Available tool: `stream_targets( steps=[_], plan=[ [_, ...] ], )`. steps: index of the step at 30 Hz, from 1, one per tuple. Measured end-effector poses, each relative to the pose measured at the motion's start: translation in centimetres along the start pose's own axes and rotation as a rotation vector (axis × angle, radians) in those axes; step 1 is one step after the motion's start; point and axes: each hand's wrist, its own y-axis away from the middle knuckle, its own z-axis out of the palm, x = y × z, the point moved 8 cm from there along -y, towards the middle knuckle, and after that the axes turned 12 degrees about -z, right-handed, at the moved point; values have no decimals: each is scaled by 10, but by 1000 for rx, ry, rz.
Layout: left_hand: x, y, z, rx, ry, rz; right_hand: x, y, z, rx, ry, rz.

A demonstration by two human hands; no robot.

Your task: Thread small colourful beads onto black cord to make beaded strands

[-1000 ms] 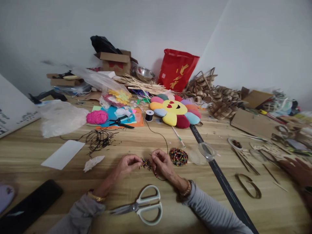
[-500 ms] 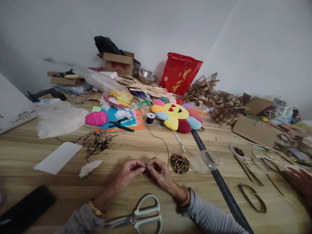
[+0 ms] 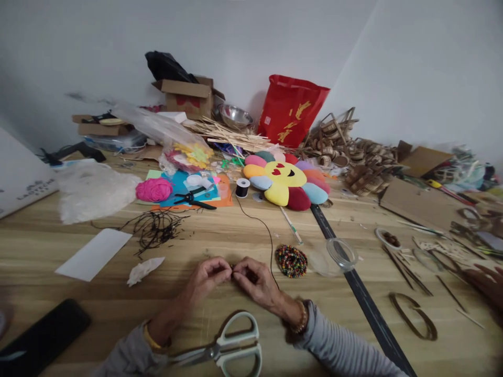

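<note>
My left hand point(image 3: 210, 278) and my right hand point(image 3: 257, 281) meet over the table, thumbs and forefingers pinched together. A small dark piece shows between the fingertips, too tiny to make out. From a black thread spool point(image 3: 242, 187), a thin black cord point(image 3: 264, 225) curves down and vanishes behind my right hand, which seems to grip it. Just right of that hand lies a coil of multicoloured beads point(image 3: 291, 261). Scissors with pale handles point(image 3: 239, 343) rest, blades apart, in front of my wrists.
Left are a black phone point(image 3: 43, 337), a white card point(image 3: 94, 254), crumpled tissue point(image 3: 144, 270) and tangled black cord point(image 3: 157, 230). Behind sit pink yarn point(image 3: 154, 189), pliers point(image 3: 194, 199) and a flower cushion point(image 3: 286, 180). Right are a clear round container point(image 3: 341, 255) and another person's hand point(image 3: 485, 283).
My hands stay pinched together near the same spot, fingertips slightly shifted. Dark bits visible below the fingers earlier are now mostly hidden. The view has turned slightly.
</note>
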Motion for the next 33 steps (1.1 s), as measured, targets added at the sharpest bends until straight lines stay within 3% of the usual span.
stream_targets(
  steps=[5, 8, 12, 19, 23, 33],
  plan=[
    [-3, 2, -5, -11, 65, 0, 0, 1, -7, 27, -40, 45],
    [-3, 3, -6, -31, 102, 25, -7, 0, -10, 26, 47, -53],
    [-1, 4, -6, -32, 136, 51, -16, 1, -1, -69, 164, -218],
    [-2, 2, -8, -3, 114, 44, -19, 1, 9, -165, 229, -281],
    [-1, 3, -7, -7, 95, 34, -20, 2, 9, -190, 151, -255],
    [7, 6, 1, -35, -13, 31, -5, 4, 12, -60, -32, -127]
  ],
)
